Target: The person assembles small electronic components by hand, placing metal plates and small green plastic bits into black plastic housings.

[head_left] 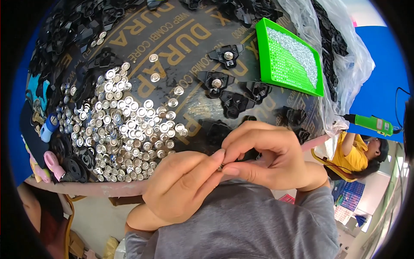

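Close to my body, at the table's near edge, my left hand (183,185) and my right hand (265,157) meet fingertip to fingertip. Both are closed in a pinch around something small, of which only a dark, shiny bit shows; the fingers cover the rest. To the left of them spreads a heap of round silver metal caps (129,123). Beyond my hands lie black plastic parts, two of which, a nearer one (222,93) and a farther one (235,48), carry a silver cap in the middle. Another black part (215,131) sits just past my fingertips.
A green tray (263,64) of tiny silver pieces stands at the right. Clear plastic sheeting (353,73) and a green electric screwdriver (373,124) lie farther right. Black parts (90,19) pile up along the back. A pink-handled tool (54,165) is at left; a person in yellow (355,151) sits at right.
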### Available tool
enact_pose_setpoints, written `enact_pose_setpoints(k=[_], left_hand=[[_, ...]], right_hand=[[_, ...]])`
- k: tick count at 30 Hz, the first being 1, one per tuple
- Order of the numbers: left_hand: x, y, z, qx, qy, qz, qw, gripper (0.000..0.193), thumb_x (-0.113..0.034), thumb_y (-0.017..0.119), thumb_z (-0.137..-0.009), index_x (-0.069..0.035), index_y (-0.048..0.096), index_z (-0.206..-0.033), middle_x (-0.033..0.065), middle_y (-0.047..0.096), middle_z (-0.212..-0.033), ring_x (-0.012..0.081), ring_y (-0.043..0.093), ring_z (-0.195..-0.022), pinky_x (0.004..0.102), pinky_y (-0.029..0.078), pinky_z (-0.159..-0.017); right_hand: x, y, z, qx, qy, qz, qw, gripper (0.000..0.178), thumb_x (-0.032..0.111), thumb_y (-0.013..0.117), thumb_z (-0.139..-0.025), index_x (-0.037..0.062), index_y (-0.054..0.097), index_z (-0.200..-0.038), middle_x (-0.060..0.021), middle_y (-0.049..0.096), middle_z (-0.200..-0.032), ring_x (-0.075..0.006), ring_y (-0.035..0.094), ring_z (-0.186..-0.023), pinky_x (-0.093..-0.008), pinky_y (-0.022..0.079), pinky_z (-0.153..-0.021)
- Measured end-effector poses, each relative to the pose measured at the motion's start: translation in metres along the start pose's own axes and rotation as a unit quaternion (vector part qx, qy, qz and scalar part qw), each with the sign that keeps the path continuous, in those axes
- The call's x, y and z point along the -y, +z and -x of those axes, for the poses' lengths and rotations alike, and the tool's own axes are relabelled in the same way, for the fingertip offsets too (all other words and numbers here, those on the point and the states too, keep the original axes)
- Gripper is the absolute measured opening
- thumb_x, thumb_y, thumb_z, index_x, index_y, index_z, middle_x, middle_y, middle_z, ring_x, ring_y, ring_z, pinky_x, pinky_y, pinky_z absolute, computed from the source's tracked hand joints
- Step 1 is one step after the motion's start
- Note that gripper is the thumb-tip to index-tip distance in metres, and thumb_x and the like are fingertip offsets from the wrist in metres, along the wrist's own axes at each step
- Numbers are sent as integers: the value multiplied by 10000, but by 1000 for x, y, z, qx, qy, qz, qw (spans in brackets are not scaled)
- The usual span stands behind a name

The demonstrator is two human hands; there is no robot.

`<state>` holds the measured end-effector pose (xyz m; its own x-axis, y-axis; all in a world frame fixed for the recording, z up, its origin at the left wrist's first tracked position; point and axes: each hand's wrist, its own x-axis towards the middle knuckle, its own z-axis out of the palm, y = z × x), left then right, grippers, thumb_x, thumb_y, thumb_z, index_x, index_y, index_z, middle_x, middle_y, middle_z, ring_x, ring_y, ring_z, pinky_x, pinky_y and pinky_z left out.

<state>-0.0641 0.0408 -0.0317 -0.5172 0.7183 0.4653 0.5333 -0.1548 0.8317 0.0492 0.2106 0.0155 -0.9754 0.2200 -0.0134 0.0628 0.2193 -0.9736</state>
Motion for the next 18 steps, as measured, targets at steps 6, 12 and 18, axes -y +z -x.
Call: enact_pose_setpoints(k=[6,12,18], left_hand=[[2,17,4,5,7,13,1000,420,14,840,-712,14,718,-1114,80,655,-895,216,648,-736,309,519,-620],[7,23,2,22,-4,18,1000,426,41,844,-695,8,721,-1101,80,645,-877,217,637,-726,303,507,-613],[7,25,2,32,-31,-3,999,434,44,850,-679,6,724,-1093,86,659,-893,226,647,-739,318,519,-639]], right_hand=[[-6,-30,11,-78,-41,161,983,113,-42,744,-799,-8,702,-899,-86,686,-983,-216,656,-869,-310,521,-744],[-40,-74,8,-209,71,309,925,79,32,723,-838,48,720,-916,-86,601,-811,-234,602,-679,-336,468,-604],[-51,-76,7,-199,29,326,924,76,51,723,-843,48,720,-918,-99,591,-782,-257,596,-651,-342,468,-586]])
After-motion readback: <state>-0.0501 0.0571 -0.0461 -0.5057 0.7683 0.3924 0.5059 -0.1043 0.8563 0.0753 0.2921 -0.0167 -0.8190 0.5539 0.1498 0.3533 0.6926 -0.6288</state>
